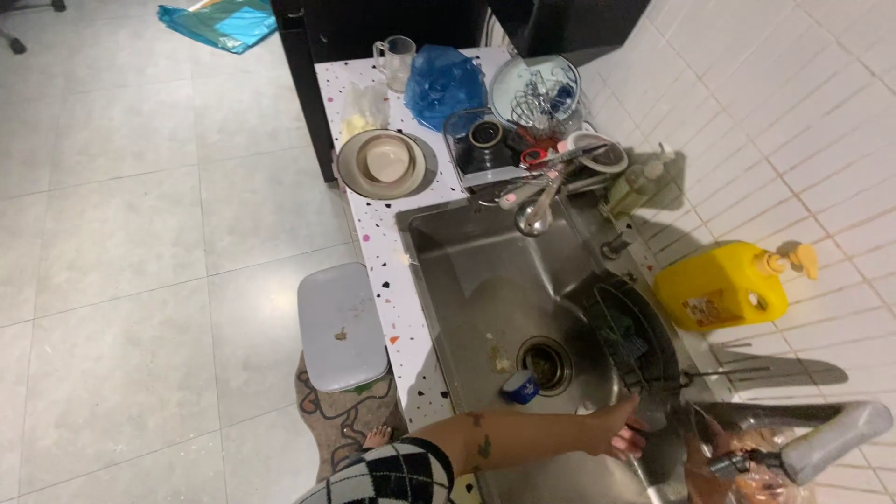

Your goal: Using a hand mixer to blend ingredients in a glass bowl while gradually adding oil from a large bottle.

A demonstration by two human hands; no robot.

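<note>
A checked sleeve [392, 478] is seen nearest the camera, and from it the left hand [616, 431] is stretched across the steel sink [485, 280]. Its fingers [631, 439] are curled around a metal handle [653, 415] at the sink's right edge, just beside the round wire strainer basket [627, 334]. The right hand is not in view. A blue sponge [521, 387] lies touching the drain [545, 362]. A slip could be caused by a wet grip on the handle; the yellow detergent bottle [719, 285] nearby could be knocked by the forearm.
</note>
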